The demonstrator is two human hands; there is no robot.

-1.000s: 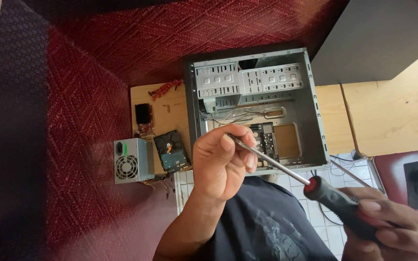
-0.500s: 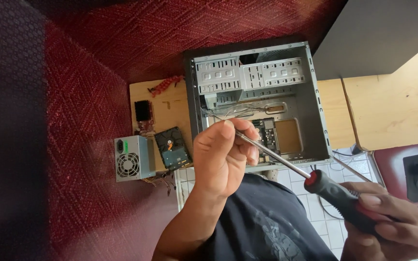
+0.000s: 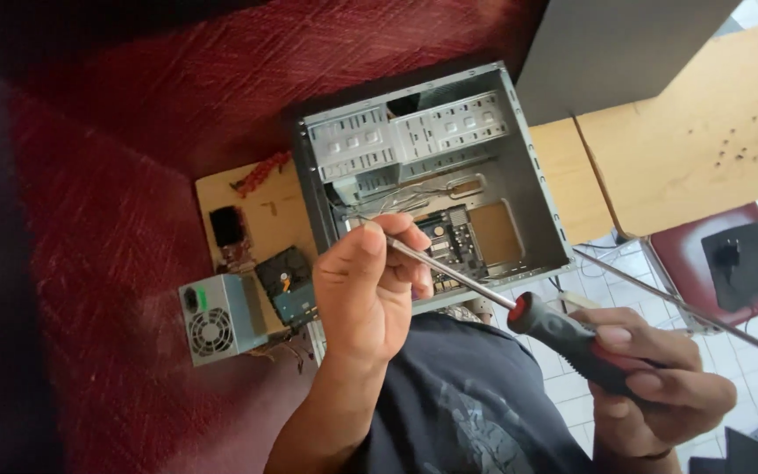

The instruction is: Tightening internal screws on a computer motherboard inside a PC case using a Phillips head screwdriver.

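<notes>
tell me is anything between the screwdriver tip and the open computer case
Yes: the left hand is pinched around the tip end of the screwdriver, held above the open computer case. The right hand holds its handle.

My bare arms and a dark tee

Both my left hand [image 3: 366, 290] and right hand [image 3: 660, 386] are bare: no gloves, rings or watch show, and my left forearm is uncovered to the frame edge. I wear a dark charcoal T-shirt [image 3: 475, 395] with a faded grey print across the front.
</notes>
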